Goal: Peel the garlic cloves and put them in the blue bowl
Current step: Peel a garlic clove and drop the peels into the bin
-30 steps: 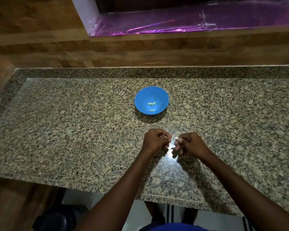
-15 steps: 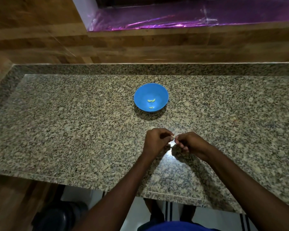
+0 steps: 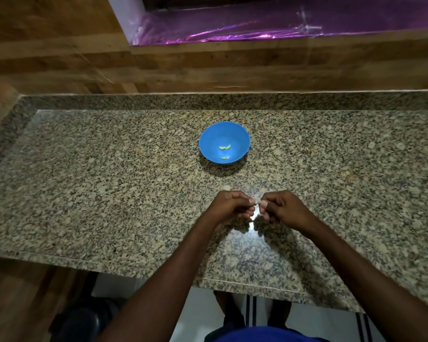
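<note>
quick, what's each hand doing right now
Left hand: fingers curled, pinching the garlic clove.
Right hand: fingers curled, pinching the same clove from the other side.

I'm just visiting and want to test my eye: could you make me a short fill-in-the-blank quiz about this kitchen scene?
1. The bowl on the granite counter is coloured ____.
2. Peeled pieces lie ____ the bowl.
3. The left hand and right hand meet ____ the bowl, nearer the person.

Missing words: blue; inside; in front of

Blue bowl (image 3: 209, 141); speckled tan-and-black granite counter (image 3: 109, 193).
</note>
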{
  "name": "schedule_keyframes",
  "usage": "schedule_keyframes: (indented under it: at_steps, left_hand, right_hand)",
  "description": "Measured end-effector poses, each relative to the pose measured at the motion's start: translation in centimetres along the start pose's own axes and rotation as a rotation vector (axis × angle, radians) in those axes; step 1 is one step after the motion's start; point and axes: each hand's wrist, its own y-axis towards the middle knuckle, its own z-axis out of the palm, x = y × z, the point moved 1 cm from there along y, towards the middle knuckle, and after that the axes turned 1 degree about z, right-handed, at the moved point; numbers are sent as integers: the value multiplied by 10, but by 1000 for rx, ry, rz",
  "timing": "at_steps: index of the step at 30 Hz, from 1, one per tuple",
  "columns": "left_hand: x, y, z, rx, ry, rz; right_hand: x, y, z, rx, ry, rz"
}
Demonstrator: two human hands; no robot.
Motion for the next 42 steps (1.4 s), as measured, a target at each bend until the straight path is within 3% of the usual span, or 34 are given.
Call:
schedule_keyframes:
  at_steps: [6,14,18,27,33,38,42]
  left_hand:
    - [10,1,2,-114,81,95]
    - [21,1,0,-118,-7,96]
    - [23,0,0,-120,-26,96]
    - [22,0,3,-150,28,140]
    - [16,-3,8,-108,-89,136]
    - [16,-5,12,-77,-170,127]
    - [18,-4,11,-104,-192,79]
  right_hand:
    - [-11,1,4,-171,-234,13]
    - [-22,6,12,-170,-554,91]
    - [-17,6,14,-167,-573,76]
    - [-7,1,19,-361,-199,24]
    - [-5,1,17,-209,603,315]
    - [-4,3,14,-96,861,481]
    - [-1,3,17,-140,914,488]
